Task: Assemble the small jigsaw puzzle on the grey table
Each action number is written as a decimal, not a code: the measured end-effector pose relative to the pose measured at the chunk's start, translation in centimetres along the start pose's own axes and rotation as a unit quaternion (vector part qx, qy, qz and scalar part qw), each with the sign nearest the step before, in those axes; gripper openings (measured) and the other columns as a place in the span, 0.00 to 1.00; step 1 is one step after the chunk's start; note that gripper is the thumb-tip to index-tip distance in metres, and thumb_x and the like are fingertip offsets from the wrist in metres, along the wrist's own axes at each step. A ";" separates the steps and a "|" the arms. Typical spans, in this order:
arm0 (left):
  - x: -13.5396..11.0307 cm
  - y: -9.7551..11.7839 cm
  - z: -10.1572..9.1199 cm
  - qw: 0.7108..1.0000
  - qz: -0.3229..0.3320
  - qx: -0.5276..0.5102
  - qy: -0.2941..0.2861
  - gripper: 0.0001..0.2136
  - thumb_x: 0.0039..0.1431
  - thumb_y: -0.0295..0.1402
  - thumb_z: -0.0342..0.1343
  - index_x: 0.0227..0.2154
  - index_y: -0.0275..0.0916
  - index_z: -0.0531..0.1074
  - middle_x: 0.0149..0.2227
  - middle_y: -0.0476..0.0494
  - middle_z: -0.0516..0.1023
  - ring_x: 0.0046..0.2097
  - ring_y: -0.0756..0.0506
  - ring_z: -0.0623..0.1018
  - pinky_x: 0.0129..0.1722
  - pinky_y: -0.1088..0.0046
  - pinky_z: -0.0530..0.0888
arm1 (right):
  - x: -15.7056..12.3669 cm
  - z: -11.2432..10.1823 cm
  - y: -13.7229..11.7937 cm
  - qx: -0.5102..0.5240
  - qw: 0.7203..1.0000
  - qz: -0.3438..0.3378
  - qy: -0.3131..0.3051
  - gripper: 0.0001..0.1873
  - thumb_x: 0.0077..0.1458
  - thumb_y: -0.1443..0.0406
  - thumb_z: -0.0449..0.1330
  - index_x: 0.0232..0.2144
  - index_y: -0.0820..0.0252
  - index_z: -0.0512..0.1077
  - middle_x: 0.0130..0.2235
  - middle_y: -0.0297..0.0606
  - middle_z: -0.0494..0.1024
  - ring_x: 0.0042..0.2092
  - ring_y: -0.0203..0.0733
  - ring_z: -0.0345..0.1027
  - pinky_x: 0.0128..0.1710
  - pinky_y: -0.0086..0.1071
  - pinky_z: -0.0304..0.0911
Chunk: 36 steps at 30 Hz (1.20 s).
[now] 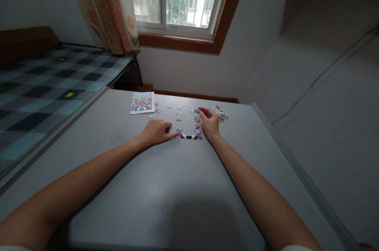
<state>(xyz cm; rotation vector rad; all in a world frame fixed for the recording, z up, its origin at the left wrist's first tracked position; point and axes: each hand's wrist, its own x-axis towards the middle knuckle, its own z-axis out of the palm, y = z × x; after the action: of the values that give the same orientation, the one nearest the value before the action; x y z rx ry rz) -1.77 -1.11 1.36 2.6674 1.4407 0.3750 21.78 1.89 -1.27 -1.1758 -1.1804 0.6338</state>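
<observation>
A partly joined jigsaw puzzle (190,137) lies on the table, with a bottom row and a right-hand column linked in an L shape. My left hand (157,131) rests at its lower left corner, thumb stretched out onto the edge and the other fingers curled apart from it, gripping nothing. At the top of the right column, my right hand (209,120) pinches a small puzzle piece, mostly hidden by the fingertips. Short joined bits of puzzle (179,117) stand apart on the left side.
A heap of loose pieces (221,114) lies just beyond my right hand. A printed picture card (142,102) sits at the back left, near several stray pieces (157,111). The grey table (142,195) borders a checked bed (65,73) and a wall (322,124).
</observation>
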 end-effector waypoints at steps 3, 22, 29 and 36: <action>0.0 0.1 0.0 1.000 0.000 0.001 0.002 0.29 0.58 0.60 0.45 0.21 0.38 0.73 0.20 0.44 0.73 0.23 0.48 0.69 0.26 0.72 0.52 | -0.5 0.1 -0.7 -0.056 0.998 -0.027 -0.033 0.14 0.49 0.56 0.62 0.33 0.60 0.78 0.33 0.40 0.81 0.35 0.43 0.72 0.38 0.37 0.66; 0.0 -0.1 0.2 1.000 0.001 0.003 0.001 0.27 0.56 0.60 0.49 0.22 0.39 0.73 0.22 0.42 0.75 0.26 0.46 0.72 0.27 0.72 0.54 | -2.9 1.7 -2.7 -0.209 0.939 -0.144 -0.231 0.05 0.50 0.70 0.66 0.30 0.55 0.80 0.29 0.34 0.80 0.34 0.41 0.72 0.45 0.37 0.62; 0.0 0.0 0.1 1.000 0.003 0.005 0.003 0.27 0.56 0.59 0.49 0.21 0.39 0.73 0.22 0.42 0.75 0.26 0.45 0.73 0.27 0.72 0.55 | -3.0 1.7 -2.7 -0.231 0.931 -0.146 -0.243 0.04 0.52 0.69 0.65 0.31 0.55 0.80 0.31 0.35 0.81 0.36 0.42 0.72 0.46 0.38 0.61; 0.0 0.0 0.1 1.000 0.005 0.012 0.005 0.27 0.56 0.60 0.48 0.21 0.39 0.73 0.22 0.42 0.76 0.26 0.45 0.73 0.26 0.72 0.55 | -3.1 1.7 -2.7 -0.280 0.909 -0.169 -0.257 0.04 0.55 0.68 0.64 0.32 0.54 0.79 0.35 0.37 0.81 0.42 0.46 0.69 0.47 0.41 0.56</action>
<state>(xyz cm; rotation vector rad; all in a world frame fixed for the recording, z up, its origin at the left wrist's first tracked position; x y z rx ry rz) -1.72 -1.11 1.27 2.6969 1.4451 0.3752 18.70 -1.09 -0.02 -1.2604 -2.0642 0.3455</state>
